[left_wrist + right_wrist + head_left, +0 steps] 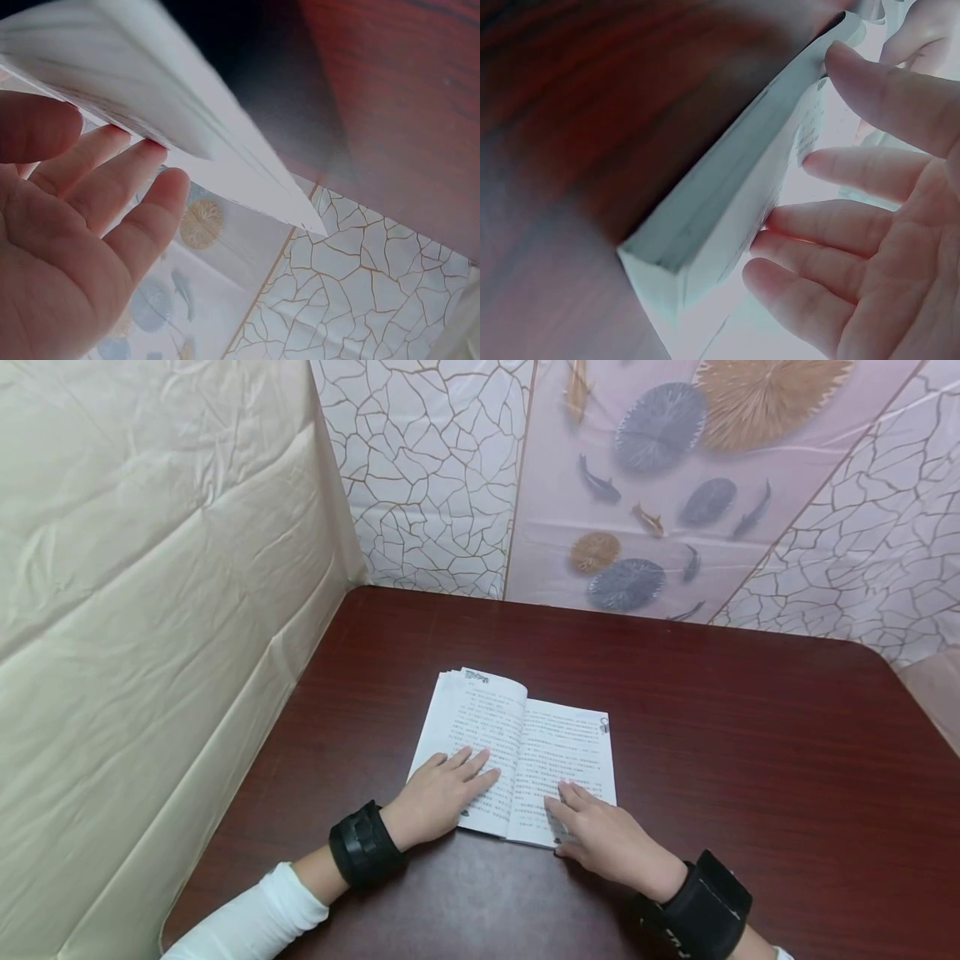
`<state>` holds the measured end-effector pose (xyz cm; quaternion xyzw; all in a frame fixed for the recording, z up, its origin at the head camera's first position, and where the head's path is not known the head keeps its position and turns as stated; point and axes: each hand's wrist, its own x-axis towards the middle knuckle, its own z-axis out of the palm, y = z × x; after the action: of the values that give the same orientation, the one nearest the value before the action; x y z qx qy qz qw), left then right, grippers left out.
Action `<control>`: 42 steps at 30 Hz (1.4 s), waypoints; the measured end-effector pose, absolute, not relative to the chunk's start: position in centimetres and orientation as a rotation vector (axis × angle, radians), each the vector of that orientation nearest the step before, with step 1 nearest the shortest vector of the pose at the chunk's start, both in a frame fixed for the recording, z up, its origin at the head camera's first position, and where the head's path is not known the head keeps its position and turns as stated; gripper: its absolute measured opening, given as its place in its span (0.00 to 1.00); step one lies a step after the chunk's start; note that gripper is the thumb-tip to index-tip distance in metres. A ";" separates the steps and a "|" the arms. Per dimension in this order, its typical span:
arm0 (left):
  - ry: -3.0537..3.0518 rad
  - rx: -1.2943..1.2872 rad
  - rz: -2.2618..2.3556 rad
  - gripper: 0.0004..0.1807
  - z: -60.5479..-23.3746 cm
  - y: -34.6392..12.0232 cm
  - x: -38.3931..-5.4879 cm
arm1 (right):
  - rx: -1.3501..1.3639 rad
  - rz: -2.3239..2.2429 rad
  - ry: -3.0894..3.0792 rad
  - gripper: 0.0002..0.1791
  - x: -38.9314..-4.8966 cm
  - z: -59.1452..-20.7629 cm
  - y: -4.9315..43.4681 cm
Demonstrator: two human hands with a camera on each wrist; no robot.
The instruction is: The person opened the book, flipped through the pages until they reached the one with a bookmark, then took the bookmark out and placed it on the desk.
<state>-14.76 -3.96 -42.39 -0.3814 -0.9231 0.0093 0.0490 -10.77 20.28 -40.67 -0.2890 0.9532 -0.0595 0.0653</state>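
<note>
An open book [566, 743] lies on the table, printed text covering both pages. My left hand [431, 797] rests on the lower part of the left page, fingers spread. In the left wrist view, the fingertips of that hand [90, 217] touch the page [247, 187], which bows up along its edge. On the lower right page lie the fingers of my right hand [603, 835], its thumb beside the bottom edge. Seen from the right wrist, this hand [877, 240] has nearly straight fingers against the page, with the thumb tip at the thick page block [727, 165].
The dark reddish-brown table [750, 760] extends around the book. A cream cloth [187, 568] hangs along the left side. Behind the table's far edge is a patterned backdrop [435, 468] with crackle lines and leaf and fish shapes. Black bands [365, 846] wrap both wrists.
</note>
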 end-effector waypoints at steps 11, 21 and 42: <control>-2.833 -1.158 0.005 0.28 -42.2 -3.9 -14.7 | -0.878 -0.193 2.872 0.26 -10.8 -40.6 20.4; -2.816 -1.139 -0.014 0.26 -42.3 -3.9 -14.5 | -0.943 -0.160 2.886 0.25 -10.8 -40.8 20.5; -2.768 -1.106 -0.016 0.22 -42.4 -3.7 -14.5 | -0.916 -0.136 2.916 0.21 -10.7 -40.8 20.8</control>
<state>-14.47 -3.67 -42.43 -0.3699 -0.9256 -0.0053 0.0801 -10.70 20.78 -40.79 -0.2990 0.9524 -0.0443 0.0409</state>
